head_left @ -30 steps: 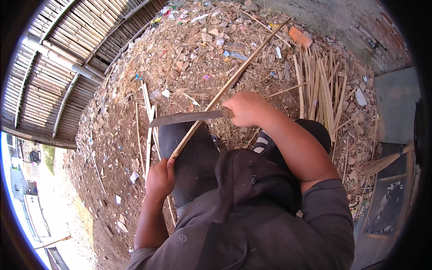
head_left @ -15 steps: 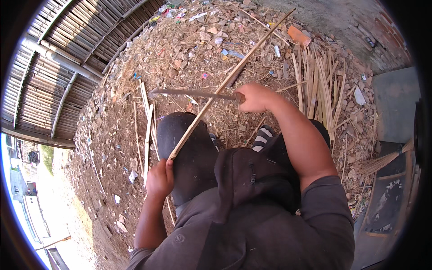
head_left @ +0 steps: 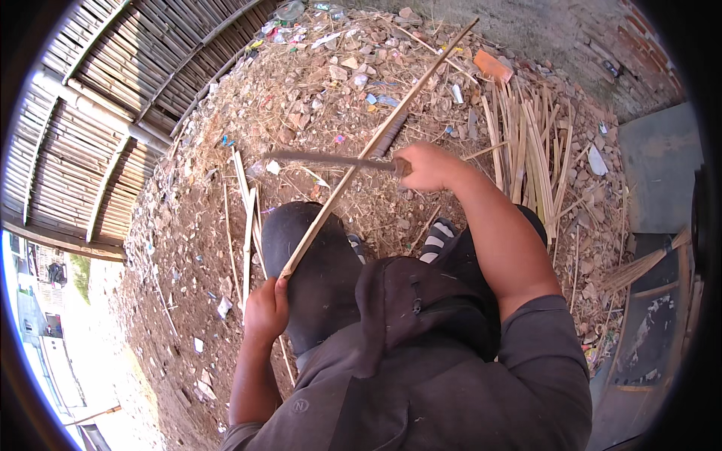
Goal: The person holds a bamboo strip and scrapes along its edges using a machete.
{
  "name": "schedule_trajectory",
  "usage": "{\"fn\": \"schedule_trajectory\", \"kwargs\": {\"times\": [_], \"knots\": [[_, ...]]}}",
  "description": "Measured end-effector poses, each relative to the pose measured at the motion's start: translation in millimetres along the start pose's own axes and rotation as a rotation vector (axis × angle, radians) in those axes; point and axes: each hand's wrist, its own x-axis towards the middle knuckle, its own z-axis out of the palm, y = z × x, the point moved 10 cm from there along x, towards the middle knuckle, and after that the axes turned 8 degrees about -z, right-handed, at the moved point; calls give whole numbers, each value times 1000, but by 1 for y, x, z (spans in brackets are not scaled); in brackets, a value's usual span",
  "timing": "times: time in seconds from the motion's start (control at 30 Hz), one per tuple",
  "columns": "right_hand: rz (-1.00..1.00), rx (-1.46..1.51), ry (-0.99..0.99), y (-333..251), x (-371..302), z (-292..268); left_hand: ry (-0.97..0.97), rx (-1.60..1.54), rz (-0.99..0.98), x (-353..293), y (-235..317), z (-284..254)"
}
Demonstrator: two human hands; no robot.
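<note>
My left hand [head_left: 265, 308] is closed around the near end of a long, pale split bamboo strip [head_left: 323, 214], beside my left knee. The strip slants up and away to the right, passing over that knee. In my right hand [head_left: 429, 167] is the handle of a machete [head_left: 323, 158], its dark blade pointing left. The blade crosses the strip around its middle; whether its edge bites into the bamboo cannot be made out. Under the strip, close to the blade, a dark ridged rod-like piece [head_left: 391, 134] lies on the ground.
Many split bamboo strips [head_left: 530, 150] lie in a pile to the right. A few more strips [head_left: 248, 225] lie left of my knee. Rubble and litter cover the dirt. A bamboo slat wall [head_left: 98, 113] stands far left, a masonry wall [head_left: 571, 45] far right, a grey panel [head_left: 662, 173] at right.
The far tip of the bamboo strip has swung slightly left and nearer. The machete now crosses it a little farther from my left hand. Both grips are unchanged.
</note>
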Motion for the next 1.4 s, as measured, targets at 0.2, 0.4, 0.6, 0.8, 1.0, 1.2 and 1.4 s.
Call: {"fn": "schedule_trajectory", "kwargs": {"times": [0.2, 0.4, 0.6, 0.8, 1.0, 1.2, 1.4], "knots": [[203, 76, 318, 57, -13, -29, -96, -123, -28, 11, 2, 0], [-201, -241, 106, -58, -10, -3, -229, -253, -68, 9, -13, 3], [20, 59, 275, 16, -5, -31, -353, -389, -243, 6, -24, 9], [-174, -154, 209, -56, -5, -16, -278, -372, -266, -3, -21, -1], [-195, -64, 251, -59, -9, -28, -61, -244, -152, -15, -3, -22], [-189, -15, 379, -50, -3, -47, 12, -222, -131, -20, -8, -21], [-269, -70, 406, -80, -6, -47, 18, -324, -99, -25, -6, -23]]}}
